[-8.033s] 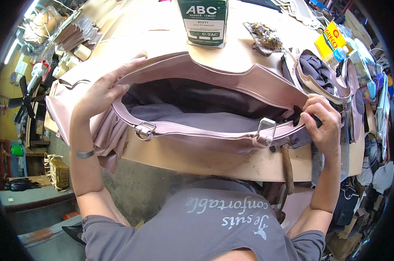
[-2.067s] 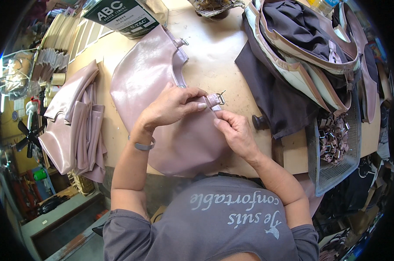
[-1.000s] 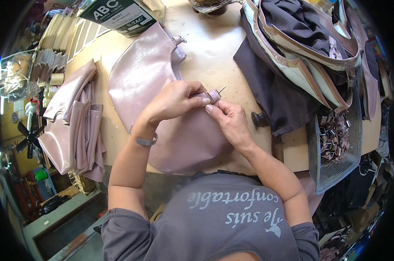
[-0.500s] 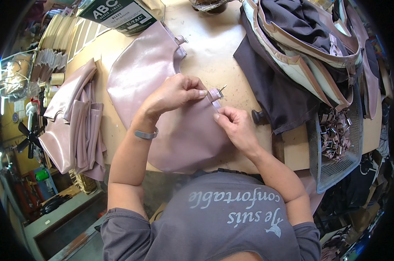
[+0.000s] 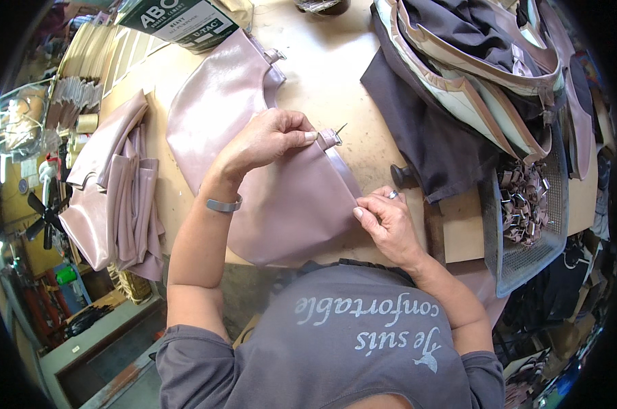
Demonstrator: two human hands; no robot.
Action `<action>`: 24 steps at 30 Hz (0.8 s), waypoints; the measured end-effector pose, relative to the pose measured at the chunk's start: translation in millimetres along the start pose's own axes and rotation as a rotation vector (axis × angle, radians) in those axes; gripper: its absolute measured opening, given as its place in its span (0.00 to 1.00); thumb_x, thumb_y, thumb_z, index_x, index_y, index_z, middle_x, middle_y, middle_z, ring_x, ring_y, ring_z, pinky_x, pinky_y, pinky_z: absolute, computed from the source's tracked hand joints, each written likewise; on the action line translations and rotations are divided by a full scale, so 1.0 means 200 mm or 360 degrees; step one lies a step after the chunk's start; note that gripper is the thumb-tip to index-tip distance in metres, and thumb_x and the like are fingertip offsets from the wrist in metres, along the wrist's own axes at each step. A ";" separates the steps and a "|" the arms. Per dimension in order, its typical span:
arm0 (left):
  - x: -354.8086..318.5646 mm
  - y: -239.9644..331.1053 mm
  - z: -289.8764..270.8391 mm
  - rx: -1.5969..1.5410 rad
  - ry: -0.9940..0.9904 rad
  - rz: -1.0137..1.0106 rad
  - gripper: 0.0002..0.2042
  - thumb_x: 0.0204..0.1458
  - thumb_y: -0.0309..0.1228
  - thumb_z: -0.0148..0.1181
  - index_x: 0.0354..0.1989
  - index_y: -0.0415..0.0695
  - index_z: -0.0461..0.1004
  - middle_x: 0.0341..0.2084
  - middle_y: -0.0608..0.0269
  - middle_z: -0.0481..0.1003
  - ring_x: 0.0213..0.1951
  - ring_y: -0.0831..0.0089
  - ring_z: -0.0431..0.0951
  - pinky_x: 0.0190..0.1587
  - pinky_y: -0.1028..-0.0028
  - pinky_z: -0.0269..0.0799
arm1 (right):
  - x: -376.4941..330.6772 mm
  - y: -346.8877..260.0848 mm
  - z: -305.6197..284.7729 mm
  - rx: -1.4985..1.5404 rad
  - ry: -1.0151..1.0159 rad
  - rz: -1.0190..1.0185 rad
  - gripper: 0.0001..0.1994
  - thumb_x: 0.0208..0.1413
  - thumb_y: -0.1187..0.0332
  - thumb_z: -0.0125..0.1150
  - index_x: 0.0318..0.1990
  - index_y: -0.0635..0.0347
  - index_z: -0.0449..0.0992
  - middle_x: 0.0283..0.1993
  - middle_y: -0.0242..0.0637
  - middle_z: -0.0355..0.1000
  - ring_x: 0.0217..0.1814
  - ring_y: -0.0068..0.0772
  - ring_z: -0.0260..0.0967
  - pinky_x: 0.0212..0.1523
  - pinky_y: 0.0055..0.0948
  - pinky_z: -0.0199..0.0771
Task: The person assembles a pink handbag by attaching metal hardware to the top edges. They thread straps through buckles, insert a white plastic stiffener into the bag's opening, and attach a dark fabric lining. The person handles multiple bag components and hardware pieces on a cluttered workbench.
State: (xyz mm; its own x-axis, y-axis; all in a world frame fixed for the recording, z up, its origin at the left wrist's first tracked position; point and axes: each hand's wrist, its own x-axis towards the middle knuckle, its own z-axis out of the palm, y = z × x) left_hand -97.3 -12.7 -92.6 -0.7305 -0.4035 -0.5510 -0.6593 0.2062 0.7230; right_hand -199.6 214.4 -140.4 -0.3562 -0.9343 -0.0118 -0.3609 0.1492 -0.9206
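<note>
A large, shiny pink leather panel (image 5: pixel 288 211) with a curved notch lies across the near part of the table. My left hand (image 5: pixel 274 136) pinches its edge between thumb and fingers, close to a small tab with a metal ring (image 5: pixel 329 139). Another tab with a ring (image 5: pixel 275 55) sticks out from the panel's far end, beyond the notch. At the panel's right corner, my right hand (image 5: pixel 390 225) is closed on the edge, thumb on top. Between my hands a narrow strip of the edge (image 5: pixel 343 170) shows, folded along the border.
Folded pink leather pieces (image 5: pixel 114 191) are stacked at left. A glue can (image 5: pixel 186 24) stands at the far left. Dark fabric bag parts (image 5: pixel 431 129) are heaped on the right, beside a grey plastic basket (image 5: pixel 496 252) of small ringed tabs (image 5: pixel 524 204). A black knob-ended tool (image 5: pixel 402 176) lies nearby.
My right hand has slid along the edge toward me and to the right, away from the ringed tab. My left hand stays near that tab, having shifted slightly left.
</note>
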 end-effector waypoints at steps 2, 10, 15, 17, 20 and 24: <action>0.01 -0.01 0.01 -0.0034 0.0008 -0.0012 0.06 0.52 0.29 0.53 0.30 0.39 0.73 0.17 0.76 0.65 0.21 0.87 0.62 0.24 0.85 0.58 | -0.02 0.02 0.00 -0.0053 0.0017 -0.0060 0.08 0.50 0.67 0.55 0.33 0.62 0.76 0.25 0.35 0.71 0.37 0.32 0.64 0.41 0.32 0.56; 0.01 0.01 0.02 0.0130 0.0126 -0.0070 0.09 0.53 0.32 0.52 0.30 0.39 0.73 0.18 0.77 0.65 0.21 0.87 0.61 0.24 0.85 0.57 | -0.01 0.00 0.00 0.0712 0.0078 0.0493 0.09 0.54 0.71 0.50 0.39 0.65 0.73 0.32 0.40 0.71 0.36 0.30 0.67 0.39 0.28 0.64; 0.02 -0.02 0.02 0.0007 0.0103 -0.0058 0.09 0.54 0.31 0.51 0.31 0.39 0.73 0.22 0.76 0.67 0.25 0.87 0.62 0.29 0.85 0.59 | -0.01 0.03 0.01 0.0726 0.0098 0.0386 0.09 0.54 0.72 0.50 0.39 0.66 0.72 0.31 0.40 0.71 0.35 0.30 0.67 0.37 0.26 0.66; 0.02 -0.04 0.01 -0.0102 0.0070 -0.0076 0.09 0.54 0.31 0.50 0.31 0.39 0.73 0.23 0.76 0.68 0.27 0.88 0.62 0.32 0.85 0.59 | -0.02 0.03 0.02 0.0531 0.0100 0.0213 0.08 0.52 0.73 0.52 0.38 0.66 0.72 0.31 0.40 0.71 0.34 0.33 0.67 0.36 0.28 0.66; 0.02 -0.08 0.00 -0.0125 0.0060 0.0020 0.08 0.54 0.30 0.49 0.30 0.41 0.73 0.19 0.76 0.66 0.22 0.87 0.61 0.25 0.85 0.57 | -0.02 0.02 0.02 0.0305 0.0124 -0.0038 0.06 0.47 0.76 0.57 0.34 0.66 0.72 0.31 0.42 0.70 0.32 0.40 0.65 0.34 0.31 0.66; 0.00 -0.08 -0.01 -0.0291 0.0069 0.0079 0.08 0.54 0.30 0.49 0.31 0.40 0.72 0.22 0.76 0.67 0.25 0.87 0.63 0.29 0.85 0.59 | -0.02 0.00 0.04 0.0272 0.0250 -0.0228 0.08 0.46 0.77 0.58 0.36 0.66 0.72 0.31 0.43 0.70 0.31 0.40 0.65 0.34 0.30 0.66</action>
State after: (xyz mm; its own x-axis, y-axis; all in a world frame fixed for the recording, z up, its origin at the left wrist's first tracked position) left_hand -86.8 -17.0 -103.4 -0.7504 -0.4359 -0.4970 -0.5763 0.0632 0.8148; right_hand -192.3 214.9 -144.2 -0.4459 -0.8784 0.1719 -0.2712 -0.0504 -0.9612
